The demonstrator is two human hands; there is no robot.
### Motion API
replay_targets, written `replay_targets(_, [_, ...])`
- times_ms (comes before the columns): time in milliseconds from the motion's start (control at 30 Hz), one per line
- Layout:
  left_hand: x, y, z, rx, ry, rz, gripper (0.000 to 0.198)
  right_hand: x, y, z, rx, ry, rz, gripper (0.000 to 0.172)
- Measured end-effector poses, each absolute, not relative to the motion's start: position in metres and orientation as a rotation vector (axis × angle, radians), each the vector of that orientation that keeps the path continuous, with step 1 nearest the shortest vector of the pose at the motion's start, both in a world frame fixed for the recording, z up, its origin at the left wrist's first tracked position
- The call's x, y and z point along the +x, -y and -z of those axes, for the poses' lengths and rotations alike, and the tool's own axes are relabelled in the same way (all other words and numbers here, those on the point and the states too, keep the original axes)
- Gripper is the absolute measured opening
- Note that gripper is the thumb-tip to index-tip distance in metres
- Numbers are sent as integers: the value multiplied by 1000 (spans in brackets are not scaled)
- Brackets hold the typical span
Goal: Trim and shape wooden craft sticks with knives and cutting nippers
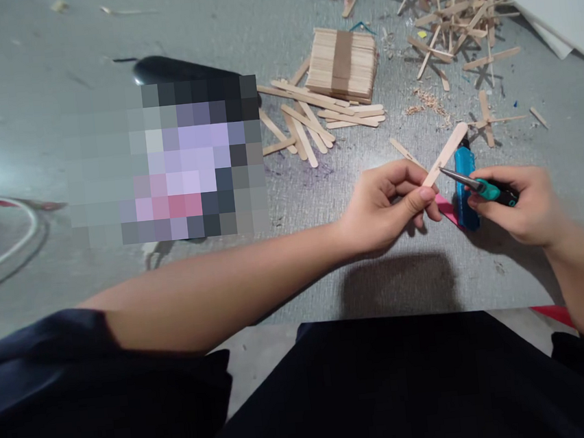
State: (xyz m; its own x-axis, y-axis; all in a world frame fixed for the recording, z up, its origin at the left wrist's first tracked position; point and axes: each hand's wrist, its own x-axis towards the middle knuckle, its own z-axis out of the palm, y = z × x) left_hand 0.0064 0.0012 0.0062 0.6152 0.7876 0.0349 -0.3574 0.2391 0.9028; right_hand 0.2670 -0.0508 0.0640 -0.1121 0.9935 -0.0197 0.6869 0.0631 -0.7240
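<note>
My left hand [386, 199] pinches a wooden craft stick [453, 145] between thumb and fingers, the stick slanting up to the right. A small dark slit or mark shows near its middle. In my right hand [522, 200] is a pointed metal tool [461, 178] with a teal and black handle; whether it is scissors or pliers I cannot tell. Its tip meets the stick by the mark. Behind my left fingers another craft stick [403, 149] is partly hidden. Between the hands lie a blue plastic object [468, 192], black at its far end, and a pink piece [446, 208].
A banded bundle of craft sticks [323, 61] stands beyond loose sticks [308, 124]. Crossed stick pieces [478, 11] pile up at the far right, near white sheets [555, 1] and wood shavings [430, 101]. A dark case [185, 69] and a white cable [33, 216] lie leftward; one area is pixelated.
</note>
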Motion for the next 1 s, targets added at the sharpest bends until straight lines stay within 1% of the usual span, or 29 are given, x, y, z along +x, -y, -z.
replay_targets(100, [7,-1,-8,1075,-560,-873,61,273,49,-52,-1664,1814,-522,14])
replay_targets(233, [8,-5,-6,1070,-579,-922,61,281,42,-46,-1686,1829,-446,14])
replay_targets(433, [7,-11,4,1243,-571,-1100,52,278,40,-61,-1667,1985,-663,17])
replay_targets(600, [7,-13,5,1336,-636,-1156,57,277,45,-67,-1609,2032,-731,17])
replay_targets(1000, [8,-14,4,1248,-608,-1144,60,277,44,-71,-1590,2069,-807,17])
